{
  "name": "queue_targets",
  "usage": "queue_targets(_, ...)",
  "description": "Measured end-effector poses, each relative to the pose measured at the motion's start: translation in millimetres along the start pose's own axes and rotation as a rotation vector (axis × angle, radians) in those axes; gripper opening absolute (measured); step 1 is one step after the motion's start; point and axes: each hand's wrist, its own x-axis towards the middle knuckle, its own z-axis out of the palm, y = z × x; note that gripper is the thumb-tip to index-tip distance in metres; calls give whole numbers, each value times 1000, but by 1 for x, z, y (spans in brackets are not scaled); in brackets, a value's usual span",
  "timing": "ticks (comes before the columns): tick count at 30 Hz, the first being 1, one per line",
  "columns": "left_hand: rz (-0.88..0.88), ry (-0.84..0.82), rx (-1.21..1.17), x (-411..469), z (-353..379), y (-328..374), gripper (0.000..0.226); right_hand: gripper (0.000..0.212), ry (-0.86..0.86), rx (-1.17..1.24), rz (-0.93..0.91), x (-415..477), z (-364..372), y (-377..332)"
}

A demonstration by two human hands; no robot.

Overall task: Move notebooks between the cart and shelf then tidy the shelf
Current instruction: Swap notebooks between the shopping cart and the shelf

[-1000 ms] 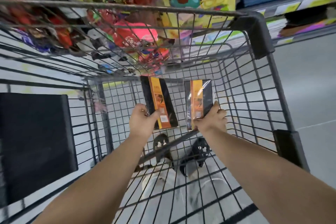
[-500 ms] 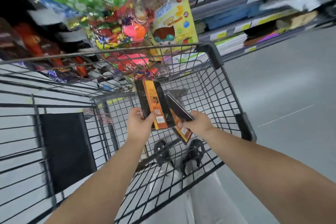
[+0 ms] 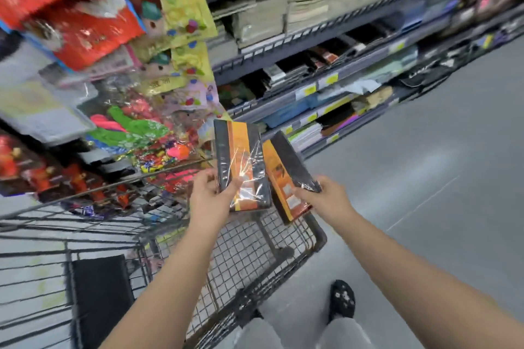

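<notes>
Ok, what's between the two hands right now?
Head view: only the notebooks' lower ends: left hand grips the left notebook, right hand the right notebook, above the cart rim.

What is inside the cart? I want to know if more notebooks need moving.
No notebooks show inside the cart, only a black panel at its near end. The left arm and two held notebooks hide part of it.

Both notebooks (image 3: 241, 167) (image 3: 286, 178) are wrapped in glossy clear plastic film that crinkles and catches the light. The cart (image 3: 255, 249) is dark wire metal, pretty matt. The shelf (image 3: 326, 31) looks like grey painted metal, and the floor (image 3: 425, 164) is smooth, dull grey.
</notes>
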Motion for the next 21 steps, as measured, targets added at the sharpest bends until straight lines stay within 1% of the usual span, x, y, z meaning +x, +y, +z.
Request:
queue_targets(5,23,-64,-45,-14,83,43,53,14,93,196,-17,6,-87,20)
queue_targets(8,28,-66,-78,-29,145,58,46,21,145,230,-26,11,-150,33)
queue_targets(10,8,-44,-127,-41,189,66,31,21,169,235,-35,18,-192,44)
queue_targets(11,3,-39,-142,-47,208,72,28,20,172,229,-32,24,-211,50)
queue_targets(15,-14,-60,-183,-57,264,87,29,20,190,210,0,49,-272,63)
queue_targets(21,1,-4,-132,-39,298,110,33,14,184,283,2,99,-316,70)
